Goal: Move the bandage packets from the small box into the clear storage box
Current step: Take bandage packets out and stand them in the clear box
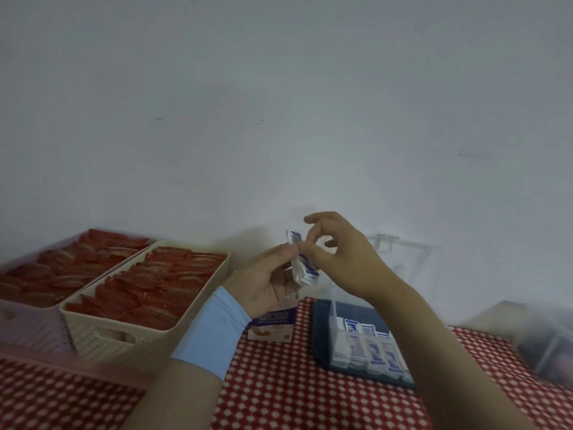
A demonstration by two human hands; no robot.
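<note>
My left hand [266, 277], with a light blue wristband, holds a bunch of white and blue bandage packets [302, 265] up above the table. My right hand [338, 256] pinches the same packets from the right with thumb and finger, its other fingers spread. Below my left hand stands the small box [271, 328], white and purple, partly hidden by my wrist. The clear storage box [336, 311] sits on a dark blue tray [322, 346] under my right forearm. Several packets [372, 349] stand in a row inside it.
Two baskets full of red packets stand at the left: a cream one [102, 336] and a pink one [28, 330]. A red and white checked cloth [279, 383] covers the table. A blurred clear container [545, 346] is at the right edge. A white wall rises behind.
</note>
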